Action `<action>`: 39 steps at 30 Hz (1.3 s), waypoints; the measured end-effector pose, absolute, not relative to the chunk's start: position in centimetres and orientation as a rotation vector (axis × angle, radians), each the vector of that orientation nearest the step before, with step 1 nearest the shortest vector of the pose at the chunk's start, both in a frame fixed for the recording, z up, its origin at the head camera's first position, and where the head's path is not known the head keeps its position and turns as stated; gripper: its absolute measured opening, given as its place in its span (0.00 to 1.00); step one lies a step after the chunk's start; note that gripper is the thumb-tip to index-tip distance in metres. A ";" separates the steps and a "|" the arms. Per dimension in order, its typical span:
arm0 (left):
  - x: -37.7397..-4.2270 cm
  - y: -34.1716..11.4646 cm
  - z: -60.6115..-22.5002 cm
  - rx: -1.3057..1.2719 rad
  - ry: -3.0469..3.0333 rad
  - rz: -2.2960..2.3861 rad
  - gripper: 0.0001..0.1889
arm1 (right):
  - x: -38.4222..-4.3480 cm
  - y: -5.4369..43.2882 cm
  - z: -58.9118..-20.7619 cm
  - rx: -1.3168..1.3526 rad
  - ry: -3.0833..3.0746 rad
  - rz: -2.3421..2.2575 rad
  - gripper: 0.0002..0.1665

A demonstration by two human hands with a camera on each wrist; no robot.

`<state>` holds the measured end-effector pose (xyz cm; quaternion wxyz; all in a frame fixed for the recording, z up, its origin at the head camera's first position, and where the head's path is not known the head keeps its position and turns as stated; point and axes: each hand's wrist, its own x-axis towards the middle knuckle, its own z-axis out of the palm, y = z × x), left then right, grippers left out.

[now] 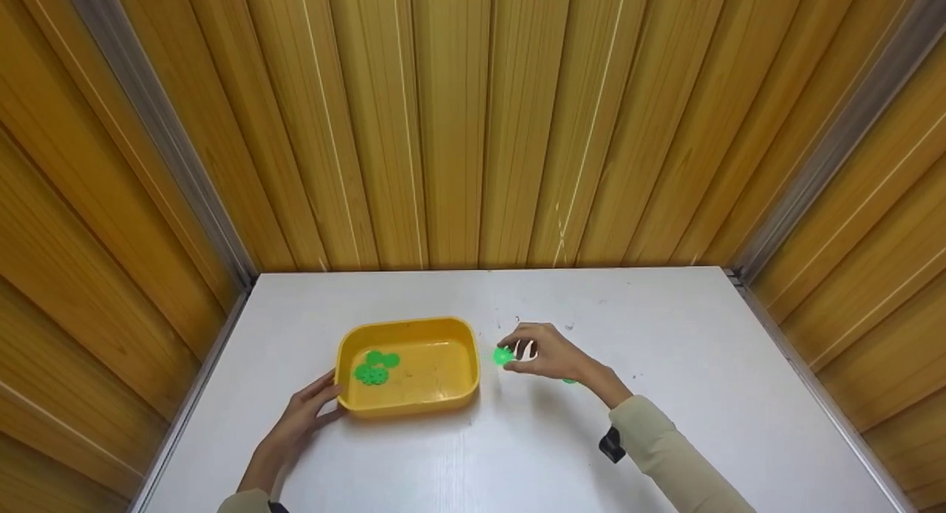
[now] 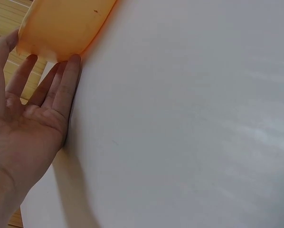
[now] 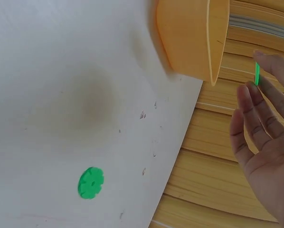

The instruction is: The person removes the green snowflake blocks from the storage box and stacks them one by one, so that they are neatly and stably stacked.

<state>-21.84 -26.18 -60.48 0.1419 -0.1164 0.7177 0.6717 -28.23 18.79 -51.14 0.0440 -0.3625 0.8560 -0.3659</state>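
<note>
Beside the unlabelled yellow tub (image 1: 405, 406) (left hand (image 1: 299, 423) touching), right hand (image 1: 550, 354) pinches a green disc (image 1: 503, 356).

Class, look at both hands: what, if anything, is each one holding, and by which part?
The right hand pinches a green plastic gear disc by its rim. The left hand holds nothing.

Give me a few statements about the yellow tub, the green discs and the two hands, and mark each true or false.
1. The right hand pinches a green disc. True.
2. The yellow tub is empty. False: green discs lie inside it.
3. The left hand touches the tub's corner with straight fingers. True.
4. The disc on the table is red. False: it is green.
</note>
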 end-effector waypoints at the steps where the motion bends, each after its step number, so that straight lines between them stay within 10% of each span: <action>1: -21.9 -26.1 -60.5 -0.337 2.071 1.940 0.34 | -28.2 19.3 -51.3 -1.096 2.627 -1.117 0.18; 39: -21.7 -26.1 -60.5 -0.330 2.074 1.937 0.36 | -27.6 30.0 -60.8 -0.729 2.807 -1.305 0.20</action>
